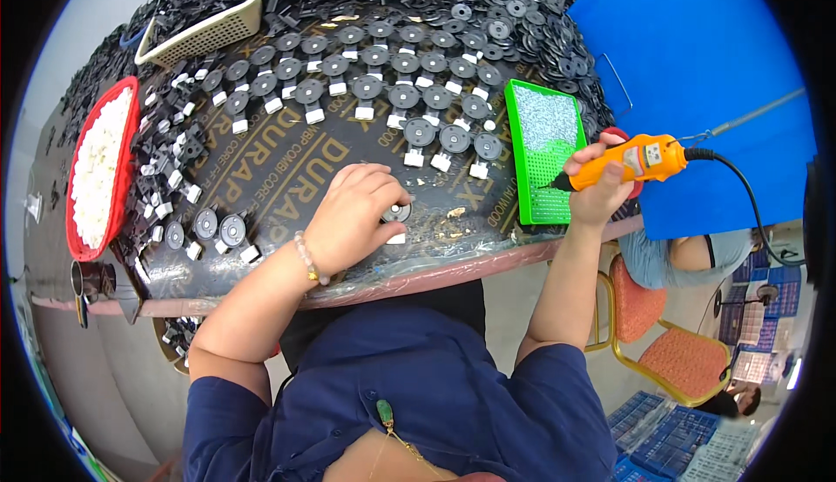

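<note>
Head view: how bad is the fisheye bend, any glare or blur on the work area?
Head view: strong bend, the table edge bows and the corners go black; small glare patches on the shiny table wrap by the left hand; right hand and orange electric screwdriver sharp; round black parts crisp.

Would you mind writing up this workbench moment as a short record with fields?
Left hand: left hand presses down on a round black part with a white block on the dark tabletop.
Right hand: right hand grips an orange corded electric screwdriver, its tip over the green tray.
Finished rows: black disc assemblies lined up beyond the hands.
Far left: red tray of white pieces; beige basket of black parts.
</note>
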A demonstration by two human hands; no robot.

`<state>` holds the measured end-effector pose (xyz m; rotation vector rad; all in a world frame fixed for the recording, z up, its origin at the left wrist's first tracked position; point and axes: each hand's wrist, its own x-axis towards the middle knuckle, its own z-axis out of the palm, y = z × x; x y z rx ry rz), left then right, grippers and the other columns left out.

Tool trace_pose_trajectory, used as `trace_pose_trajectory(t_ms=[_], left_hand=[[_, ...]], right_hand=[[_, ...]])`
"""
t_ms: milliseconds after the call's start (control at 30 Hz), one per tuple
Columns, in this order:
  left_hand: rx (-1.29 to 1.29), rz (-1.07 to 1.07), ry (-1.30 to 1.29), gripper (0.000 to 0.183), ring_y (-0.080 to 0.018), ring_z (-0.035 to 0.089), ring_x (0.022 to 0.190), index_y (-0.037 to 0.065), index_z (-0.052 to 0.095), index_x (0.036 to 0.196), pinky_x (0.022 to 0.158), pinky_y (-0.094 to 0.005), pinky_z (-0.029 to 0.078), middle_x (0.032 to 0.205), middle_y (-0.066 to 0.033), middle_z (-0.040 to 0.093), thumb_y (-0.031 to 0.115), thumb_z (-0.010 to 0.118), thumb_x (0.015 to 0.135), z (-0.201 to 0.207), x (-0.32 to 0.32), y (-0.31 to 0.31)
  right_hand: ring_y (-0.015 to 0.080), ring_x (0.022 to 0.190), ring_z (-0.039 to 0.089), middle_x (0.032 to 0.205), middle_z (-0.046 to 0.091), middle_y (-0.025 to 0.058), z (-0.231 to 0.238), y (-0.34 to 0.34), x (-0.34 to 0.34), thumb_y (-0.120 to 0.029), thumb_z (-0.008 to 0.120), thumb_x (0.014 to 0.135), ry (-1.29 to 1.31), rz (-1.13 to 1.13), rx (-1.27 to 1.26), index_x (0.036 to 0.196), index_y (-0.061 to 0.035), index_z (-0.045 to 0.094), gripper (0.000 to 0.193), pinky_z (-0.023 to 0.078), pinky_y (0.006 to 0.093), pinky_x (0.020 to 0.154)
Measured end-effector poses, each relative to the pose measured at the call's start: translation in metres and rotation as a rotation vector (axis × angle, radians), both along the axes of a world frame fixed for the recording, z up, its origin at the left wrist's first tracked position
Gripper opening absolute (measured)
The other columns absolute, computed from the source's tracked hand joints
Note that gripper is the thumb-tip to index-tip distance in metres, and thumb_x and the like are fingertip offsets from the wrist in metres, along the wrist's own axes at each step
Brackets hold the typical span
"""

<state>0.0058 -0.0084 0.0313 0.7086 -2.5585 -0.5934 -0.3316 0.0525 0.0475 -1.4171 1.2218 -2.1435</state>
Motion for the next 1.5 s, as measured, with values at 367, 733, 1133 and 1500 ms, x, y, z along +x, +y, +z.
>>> trace_pose_trajectory(t_ms=[367, 733, 1133, 1500], left_hand=[[0.117, 0.13, 0.059, 0.05, -0.0314, 0.055, 0.112, 0.008, 0.063, 0.109, 0.101, -0.042, 0.038, 0.109, -0.0107, 0.062, 0.023, 0.085, 0.066, -0.008, 0.005, -0.005], [0.112, 0.102, 0.1, 0.046, -0.0312, 0.055, 0.113, 0.009, 0.064, 0.109, 0.101, -0.0429, 0.038, 0.111, -0.0118, 0.062, 0.022, 0.083, 0.068, -0.014, 0.002, -0.001], [0.171, 0.109, 0.122, 0.045, -0.0295, 0.053, 0.122, 0.01, 0.065, 0.109, 0.105, -0.0441, 0.035, 0.109, -0.0091, 0.066, 0.024, 0.083, 0.07, -0.021, -0.003, 0.0], [0.151, 0.093, 0.149, 0.047, -0.0283, 0.053, 0.122, 0.009, 0.066, 0.108, 0.104, -0.0432, 0.035, 0.106, -0.008, 0.067, 0.023, 0.084, 0.067, -0.025, -0.002, 0.001]], right_hand=[[0.0163, 0.054, 0.056, 0.073, 0.062, 0.011, -0.005, 0.003, 0.002, -0.054, 0.066, 0.088, -0.002, -0.003, -0.002, 0.114, 0.0002, 0.048, 0.063, 0.049, 0.0283, 0.051], [0.0165, 0.055, 0.055, 0.073, 0.061, 0.0115, -0.003, 0.004, 0.005, -0.054, 0.064, 0.089, 0.031, -0.052, -0.004, 0.115, 0.0004, 0.048, 0.063, 0.048, 0.029, 0.051], [0.0194, 0.058, 0.06, 0.078, 0.063, 0.0129, 0.022, -0.003, 0.121, -0.069, 0.058, 0.084, -0.1, 0.502, -0.091, 0.122, -0.0045, 0.046, 0.076, 0.051, 0.0334, 0.054], [0.0184, 0.058, 0.06, 0.076, 0.062, 0.0114, 0.004, -0.023, 0.147, -0.066, 0.065, 0.082, -0.09, 0.563, 0.108, 0.108, -0.0057, 0.044, 0.069, 0.053, 0.0327, 0.058]])
